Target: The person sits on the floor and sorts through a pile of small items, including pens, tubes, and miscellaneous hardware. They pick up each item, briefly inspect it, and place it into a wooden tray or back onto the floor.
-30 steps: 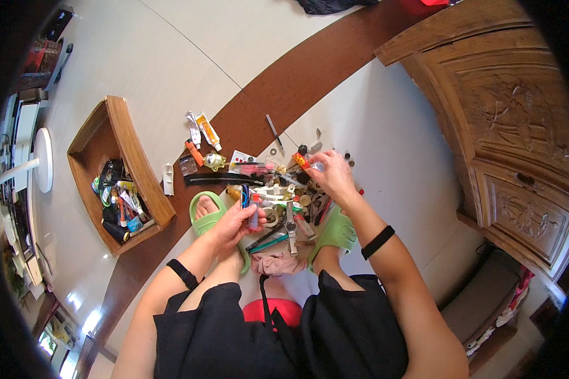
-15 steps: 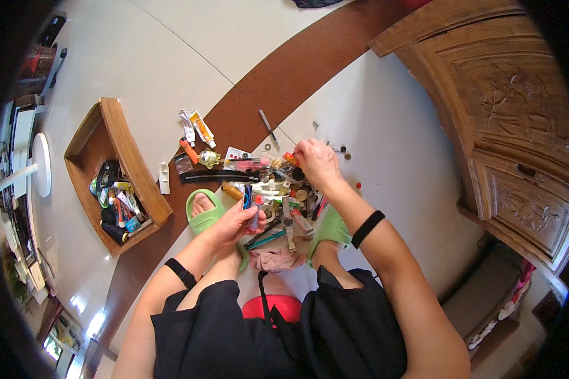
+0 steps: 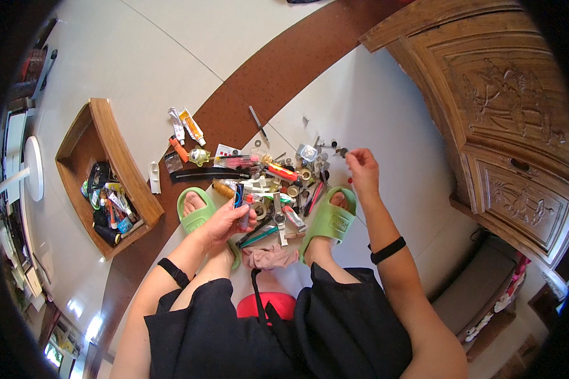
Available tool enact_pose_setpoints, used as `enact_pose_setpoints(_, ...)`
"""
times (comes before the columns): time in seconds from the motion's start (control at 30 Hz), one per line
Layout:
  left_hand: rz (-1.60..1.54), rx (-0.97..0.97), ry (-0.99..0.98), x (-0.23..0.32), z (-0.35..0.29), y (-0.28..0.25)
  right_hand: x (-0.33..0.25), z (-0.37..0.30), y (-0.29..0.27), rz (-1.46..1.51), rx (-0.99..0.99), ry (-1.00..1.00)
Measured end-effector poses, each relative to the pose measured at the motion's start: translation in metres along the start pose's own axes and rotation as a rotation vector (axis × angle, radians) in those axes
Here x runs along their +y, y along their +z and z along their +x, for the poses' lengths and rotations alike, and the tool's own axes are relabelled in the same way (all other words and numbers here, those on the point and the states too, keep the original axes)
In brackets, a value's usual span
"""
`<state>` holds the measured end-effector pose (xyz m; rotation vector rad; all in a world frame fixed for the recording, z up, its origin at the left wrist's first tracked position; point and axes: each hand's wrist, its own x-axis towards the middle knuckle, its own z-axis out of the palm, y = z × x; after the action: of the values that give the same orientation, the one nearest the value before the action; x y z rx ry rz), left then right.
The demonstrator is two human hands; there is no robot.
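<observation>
My left hand [image 3: 226,225] is closed around a few slim items: a blue-and-black narrow piece [image 3: 239,195] and a translucent stick with a red end [image 3: 248,202]. It hovers over the near left side of a pile of small odds and ends [image 3: 291,183]. Out at the pile's far right, my right hand [image 3: 364,170] has its fingers bent together in a pinch, close to some small dark round pieces [image 3: 341,151]; whatever is between the fingertips is too small to make out. A wristwatch [image 3: 279,221] and a red-and-yellow tube [image 3: 281,171] lie in the pile.
To the left stands a wooden drawer [image 3: 129,164] with tubes and bottles inside. Two squeezed tubes [image 3: 191,126] and a pen [image 3: 258,123] lie beyond the pile. Green slippers [image 3: 330,221] flank it, a pink cloth [image 3: 269,257] lies nearest me. A carved wooden cabinet [image 3: 512,120] stands at right.
My right hand has moved off the red-and-yellow tube in the pile, going right toward the small dark round pieces. The left hand keeps its hold. The view has shifted slightly.
</observation>
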<state>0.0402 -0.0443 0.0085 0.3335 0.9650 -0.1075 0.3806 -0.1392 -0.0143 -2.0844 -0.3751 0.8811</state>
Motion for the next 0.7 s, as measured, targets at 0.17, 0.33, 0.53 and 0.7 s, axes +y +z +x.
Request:
enact_pose_setpoints(0.17,0.047,0.003,-0.01,0.001,-0.001,0.002,-0.007,0.01,0.001,-0.436,0.178,-0.229)
enact_pose_setpoints(0.33,0.058,-0.015,-0.052,0.0,0.001,0.001,-0.016,0.013,0.03,-0.522,0.007,-0.446)
enact_pose_setpoints(0.53,0.076,0.017,-0.053,-0.001,0.003,-0.001,-0.017,0.025,0.042,-0.751,-0.122,-0.484)
enact_pose_setpoints(0.7,0.064,0.009,-0.045,-0.001,0.002,-0.002,-0.014,0.018,0.036,-0.732,-0.209,-0.278)
